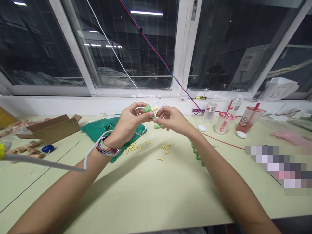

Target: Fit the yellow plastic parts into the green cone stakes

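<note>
Both hands are raised close together over the far part of the table. My left hand pinches a small green plastic piece between thumb and fingers. A yellow peg-like piece sticks up beside it, between the two hands. My right hand has its thumb and fingers closed at the other end of the green piece; its fingertips partly hide what they grip. Below the hands, small yellow pieces lie scattered on the table. Several joined green pieces rest behind my right forearm, partly covered by it.
A green bag and an open cardboard box stand at left, near a blue ball. At right are a clear bottle, drink cups and white oval objects. A grey rod crosses the left foreground.
</note>
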{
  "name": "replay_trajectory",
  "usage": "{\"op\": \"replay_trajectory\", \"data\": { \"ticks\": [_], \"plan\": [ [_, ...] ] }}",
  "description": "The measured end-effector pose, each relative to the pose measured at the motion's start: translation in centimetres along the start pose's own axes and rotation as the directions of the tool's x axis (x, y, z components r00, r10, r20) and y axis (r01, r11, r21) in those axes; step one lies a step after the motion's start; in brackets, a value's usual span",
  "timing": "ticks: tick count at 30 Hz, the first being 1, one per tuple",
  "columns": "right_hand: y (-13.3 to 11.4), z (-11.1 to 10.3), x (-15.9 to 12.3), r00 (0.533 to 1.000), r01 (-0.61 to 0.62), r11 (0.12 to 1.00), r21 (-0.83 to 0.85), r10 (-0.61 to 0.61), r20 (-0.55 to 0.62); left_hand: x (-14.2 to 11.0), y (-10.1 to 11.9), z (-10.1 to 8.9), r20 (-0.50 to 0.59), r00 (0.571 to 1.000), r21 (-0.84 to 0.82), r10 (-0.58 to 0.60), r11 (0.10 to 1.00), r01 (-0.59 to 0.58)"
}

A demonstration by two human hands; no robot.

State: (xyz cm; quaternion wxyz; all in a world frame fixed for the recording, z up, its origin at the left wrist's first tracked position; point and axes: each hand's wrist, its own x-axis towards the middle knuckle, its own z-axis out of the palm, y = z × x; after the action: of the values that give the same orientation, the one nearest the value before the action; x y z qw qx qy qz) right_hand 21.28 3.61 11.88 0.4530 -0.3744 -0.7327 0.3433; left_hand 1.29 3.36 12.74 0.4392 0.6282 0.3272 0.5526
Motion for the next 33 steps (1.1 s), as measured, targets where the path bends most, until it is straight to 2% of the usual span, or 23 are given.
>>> {"op": "replay_trajectory", "data": {
  "ticks": [5, 8, 10, 11, 13, 16, 19, 22, 25, 29, 33],
  "plan": [
    [0.6, 0.4, 0.2, 0.998, 0.065, 0.987, -0.147, -0.067, -0.008, 0.4, -0.9, -0.3, -0.038, 0.999, 0.071, 0.029, 0.997, -0.026],
    [3.0, -0.3, 1.0, 0.994, 0.060, 0.949, -0.309, -0.087, -0.073, 0.4, -0.9, -0.2, -0.105, 0.993, 0.132, 0.058, 0.990, -0.043],
    [5.7, -1.2, 1.7, 0.985, -0.062, 0.893, -0.447, -0.019, -0.174, 0.3, -0.7, -0.2, -0.124, 0.990, 0.150, 0.071, 0.987, -0.052],
    [7.2, -1.7, 1.9, 0.970, -0.180, 0.848, -0.498, 0.070, -0.232, 0.2, -0.6, -0.1, -0.113, 0.991, 0.142, 0.069, 0.988, -0.053],
    [10.3, -2.6, 2.4, 0.881, -0.464, 0.722, -0.513, 0.314, -0.354, 0.0, -0.4, 0.0, -0.074, 0.995, 0.104, 0.062, 0.993, -0.054],
    [14.0, -3.3, 2.8, 0.812, -0.581, 0.643, -0.499, 0.419, -0.406, -0.3, -0.1, 0.3, -0.015, 0.999, 0.066, 0.047, 0.997, -0.046],
    [15.9, -3.2, 3.0, 0.773, -0.634, 0.593, -0.496, 0.464, -0.432, -0.6, 0.1, 0.5, 0.014, 1.000, 0.052, 0.005, 0.999, -0.006],
    [16.6, -3.2, 3.0, 0.760, -0.650, 0.567, -0.506, 0.483, -0.434, -0.6, 0.2, 0.5, 0.026, 1.000, 0.035, -0.014, 0.999, 0.013],
    [16.5, -4.2, 2.4, 0.771, -0.636, 0.561, -0.530, 0.487, -0.411, -0.5, 0.2, 0.4, 0.040, 0.999, 0.021, -0.007, 1.000, 0.006],
    [15.3, -7.1, 0.3, 0.793, -0.602, 0.561, -0.568, 0.499, -0.349, -0.5, 0.2, 0.4, 0.062, 0.998, 0.032, -0.013, 0.999, 0.011],
    [13.2, -10.4, -3.2, 0.807, -0.555, 0.542, -0.631, 0.535, -0.249, -0.5, 0.2, 0.5, 0.077, 0.997, 0.037, -0.025, 0.999, 0.022]
  ]
}}
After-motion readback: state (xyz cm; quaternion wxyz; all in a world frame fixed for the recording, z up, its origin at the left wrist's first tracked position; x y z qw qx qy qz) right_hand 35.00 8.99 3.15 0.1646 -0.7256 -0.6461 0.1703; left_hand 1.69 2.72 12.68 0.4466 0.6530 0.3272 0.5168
